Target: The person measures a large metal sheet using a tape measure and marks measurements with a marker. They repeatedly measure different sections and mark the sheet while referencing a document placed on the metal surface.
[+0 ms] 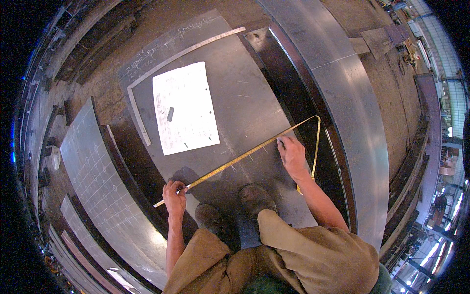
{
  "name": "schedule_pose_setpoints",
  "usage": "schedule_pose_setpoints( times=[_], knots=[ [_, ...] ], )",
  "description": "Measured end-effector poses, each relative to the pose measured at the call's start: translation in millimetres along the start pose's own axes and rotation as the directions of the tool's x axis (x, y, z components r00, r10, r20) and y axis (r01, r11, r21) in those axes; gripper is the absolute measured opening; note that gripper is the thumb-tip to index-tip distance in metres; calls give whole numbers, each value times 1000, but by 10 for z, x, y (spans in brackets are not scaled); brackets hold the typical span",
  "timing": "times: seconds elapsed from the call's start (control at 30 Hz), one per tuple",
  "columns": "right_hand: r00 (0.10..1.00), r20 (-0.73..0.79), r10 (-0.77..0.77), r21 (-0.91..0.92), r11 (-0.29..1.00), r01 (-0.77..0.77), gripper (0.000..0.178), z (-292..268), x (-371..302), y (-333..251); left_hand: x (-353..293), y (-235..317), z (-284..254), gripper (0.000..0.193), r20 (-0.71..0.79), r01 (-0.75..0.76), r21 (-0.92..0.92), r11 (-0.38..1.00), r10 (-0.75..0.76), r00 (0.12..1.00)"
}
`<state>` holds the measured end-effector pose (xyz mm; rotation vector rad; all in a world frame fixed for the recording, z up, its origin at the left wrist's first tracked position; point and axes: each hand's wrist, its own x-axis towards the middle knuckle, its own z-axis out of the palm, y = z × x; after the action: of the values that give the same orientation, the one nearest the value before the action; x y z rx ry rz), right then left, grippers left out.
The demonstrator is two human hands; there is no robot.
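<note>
Boots (209, 218) planted right on the steel plate (254, 68), knees bent, and here's the left hand (174, 198), thumb and fingers pinching the yellow tape (235, 160) just in from its tip. Across we go: the blade runs slantwise over the plate, over the right edge, then folds sharply back towards the right forearm. The right hand (293, 156) is bunched just beside the blade, apparently nipping a small pale stub, too tiny to call for certain.

Progress? Tape laid out, yes, and short pale strokes already cross the metal near it; which are finished marks and what's left, I can't tell. Farther up, the paper sheet (188, 132) lies flat with a dark little block (170, 114) on top, the metal square (138, 116) angling round it, chalk writing (147, 54) beyond.

Room to move: a broad strip between paper and right edge. Mind those sides, though: dark gaps both ways, a long beam (342, 63) right, a chalk-gridded plate (100, 166) left.
</note>
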<state>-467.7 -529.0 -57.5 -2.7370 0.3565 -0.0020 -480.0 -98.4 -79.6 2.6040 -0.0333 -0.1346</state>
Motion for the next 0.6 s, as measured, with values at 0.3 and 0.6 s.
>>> schedule_pose_setpoints(
  times=[0.3,0.6],
  knots=[
    [980,145,-136,-162,974,159,18,-58,117,-5,3,19,5,17,-6,14,-25,1000,-14,1000],
    [773,633,-31,-360,873,330,11,-887,40,-293,-12,-46,10,18,58,46,-5,999,-46,997]
  ],
)
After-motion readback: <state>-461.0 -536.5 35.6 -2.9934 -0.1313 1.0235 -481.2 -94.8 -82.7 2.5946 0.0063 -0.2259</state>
